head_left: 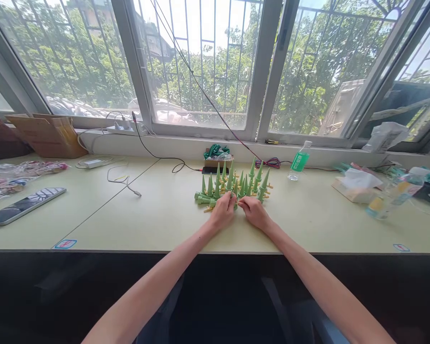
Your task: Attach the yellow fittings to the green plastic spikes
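Both my hands are together near the middle of the table, at the front of a cluster of green pointed cones point(264, 184) with small yellow parts. My left hand point(224, 211) is closed, its thumb and fingers pressed together; a bit of green shows beside its fingertips, but what it holds is mostly hidden. Close by on the right, my right hand point(255, 212) is in a pinch, and whatever lies between its fingers is too small to name. Most cones stand upright, while a few green pieces point(202, 199) lie on their sides at the left.
Behind the cones are a black phone point(215, 170) and a small box point(218, 155) with green material. A water bottle point(299, 161) stands to the right, near a tissue box point(356, 184). A larger phone point(25, 205) and a white cable point(123, 181) lie left on the table point(157, 224).
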A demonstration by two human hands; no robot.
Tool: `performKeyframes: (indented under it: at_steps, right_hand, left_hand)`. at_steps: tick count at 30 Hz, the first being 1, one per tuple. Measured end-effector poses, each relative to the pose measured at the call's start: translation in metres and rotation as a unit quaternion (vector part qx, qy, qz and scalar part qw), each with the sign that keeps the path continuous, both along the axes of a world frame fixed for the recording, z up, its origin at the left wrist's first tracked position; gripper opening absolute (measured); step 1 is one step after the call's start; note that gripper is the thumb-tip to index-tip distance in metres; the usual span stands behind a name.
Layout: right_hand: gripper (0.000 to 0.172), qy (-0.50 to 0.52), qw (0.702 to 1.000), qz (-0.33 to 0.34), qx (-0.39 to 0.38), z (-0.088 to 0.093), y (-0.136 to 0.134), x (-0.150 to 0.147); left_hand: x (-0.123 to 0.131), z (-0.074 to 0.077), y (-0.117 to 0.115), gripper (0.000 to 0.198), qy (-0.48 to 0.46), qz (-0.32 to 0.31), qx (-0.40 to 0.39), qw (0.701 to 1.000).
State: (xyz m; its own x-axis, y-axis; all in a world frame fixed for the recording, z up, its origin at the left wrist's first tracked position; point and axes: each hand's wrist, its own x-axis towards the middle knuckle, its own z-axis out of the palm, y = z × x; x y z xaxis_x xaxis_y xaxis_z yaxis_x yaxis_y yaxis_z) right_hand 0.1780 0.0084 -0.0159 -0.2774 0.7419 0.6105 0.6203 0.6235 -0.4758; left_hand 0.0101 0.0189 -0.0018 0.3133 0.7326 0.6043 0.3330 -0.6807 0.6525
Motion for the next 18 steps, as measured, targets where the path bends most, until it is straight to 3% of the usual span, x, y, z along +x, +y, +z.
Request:
performKeyframes:
  at_steps: [8, 14, 18]
  right_hand:
    - [0.035, -0.034, 0.999, -0.004, -0.014, -0.0007, 0.0008, 0.0033]
    - [0.043, -0.064, 0.997, -0.039, -0.036, 0.0018, -0.0010, 0.0022]
    - [0.045, -0.088, 0.992, -0.067, -0.055, 0.0013, 0.0001, 0.0022]
  left_hand:
    - [-0.0007, -0.0002, 0.0013, 0.024, 0.010, -0.005, -0.013, 1.000]
    - [-0.0029, 0.0021, -0.0035, 0.008, 0.032, -0.042, -0.034, 0.998]
    - [-0.0039, 0.0025, -0.0062, 0.021, 0.049, -0.065, -0.040, 0.996]
